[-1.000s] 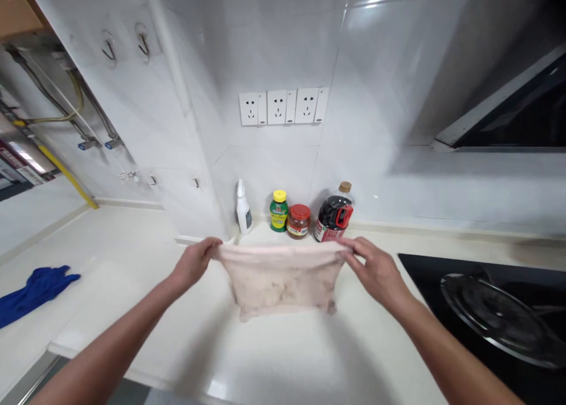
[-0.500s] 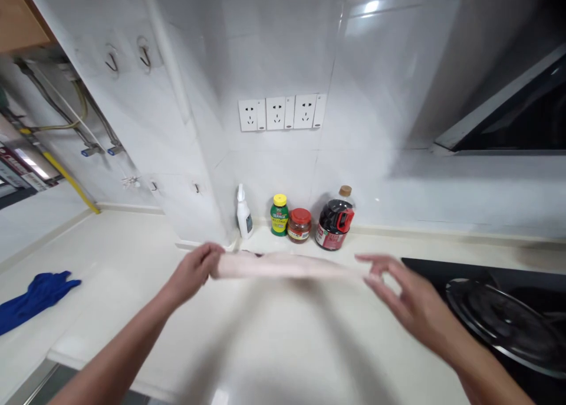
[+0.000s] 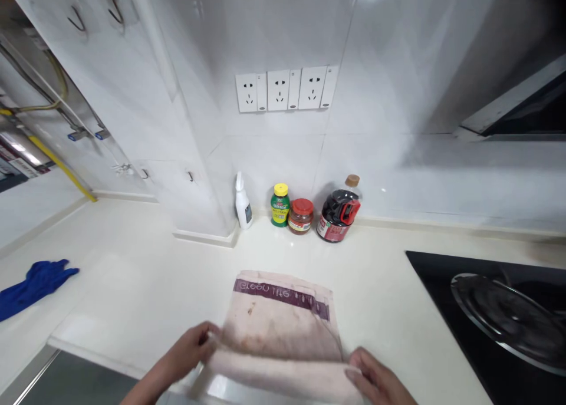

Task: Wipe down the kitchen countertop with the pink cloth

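A pale pink cloth (image 3: 283, 328) with a dark purple lettered band and brownish stains lies partly on the white counter, its far edge flat. Its near edge is lifted and folded back, blurred by motion. At the near left corner my left hand (image 3: 194, 349) is closed, pinching the fabric. My right hand (image 3: 375, 376) grips the near right corner between thumb and fingers. Both hands are low in the view, close to the counter's front edge.
Along the wall stand a white spray bottle (image 3: 243, 204), a green yellow-capped bottle (image 3: 280, 207), a red-lidded jar (image 3: 300, 217) and a dark sauce bottle (image 3: 336, 213). A black cooktop (image 3: 442, 293) with a lid (image 3: 508, 319) is right; a blue glove (image 3: 39, 284) lies left.
Both hands have come down and closer to me with the cloth, which was stretched in the air. Its far part now rests on the counter. The view has tilted downward.
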Demonstrator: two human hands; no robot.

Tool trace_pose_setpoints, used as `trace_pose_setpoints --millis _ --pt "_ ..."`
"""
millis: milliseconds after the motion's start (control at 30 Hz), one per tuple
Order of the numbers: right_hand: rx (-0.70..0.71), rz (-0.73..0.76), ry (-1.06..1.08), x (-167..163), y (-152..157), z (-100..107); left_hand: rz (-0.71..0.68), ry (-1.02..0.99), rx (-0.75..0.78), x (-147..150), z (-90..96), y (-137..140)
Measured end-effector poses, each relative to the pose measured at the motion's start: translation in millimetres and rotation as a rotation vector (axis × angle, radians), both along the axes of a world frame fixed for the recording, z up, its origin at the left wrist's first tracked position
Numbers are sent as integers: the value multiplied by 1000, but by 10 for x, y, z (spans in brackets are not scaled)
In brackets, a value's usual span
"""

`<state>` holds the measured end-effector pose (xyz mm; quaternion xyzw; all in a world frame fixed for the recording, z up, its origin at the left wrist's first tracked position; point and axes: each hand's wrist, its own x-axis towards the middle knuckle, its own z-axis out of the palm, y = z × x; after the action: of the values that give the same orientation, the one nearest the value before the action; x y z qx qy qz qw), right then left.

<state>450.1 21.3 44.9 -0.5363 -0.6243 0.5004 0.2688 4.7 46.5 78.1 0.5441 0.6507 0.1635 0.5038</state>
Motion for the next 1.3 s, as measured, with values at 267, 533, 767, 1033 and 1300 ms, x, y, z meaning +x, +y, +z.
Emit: trace_pose_setpoints --millis 267,533,767,1033,1300 --pt "280 -423 -161 35 1026 -268 234 135 538 215 -91 990" --pt "661 -171 -634 -719 789 -837 5 628 1014 659 -1021 333" --pt "534 124 -753 -1586 967 -888 -168 930 957 998 -1025 525" --pt "586 -177 -924 -357 298 -1104 -496 786 1048 1812 -1351 288" --pt "391 -553 -983 820 -389 -1084 -788 295 816 2840 -1350 277"
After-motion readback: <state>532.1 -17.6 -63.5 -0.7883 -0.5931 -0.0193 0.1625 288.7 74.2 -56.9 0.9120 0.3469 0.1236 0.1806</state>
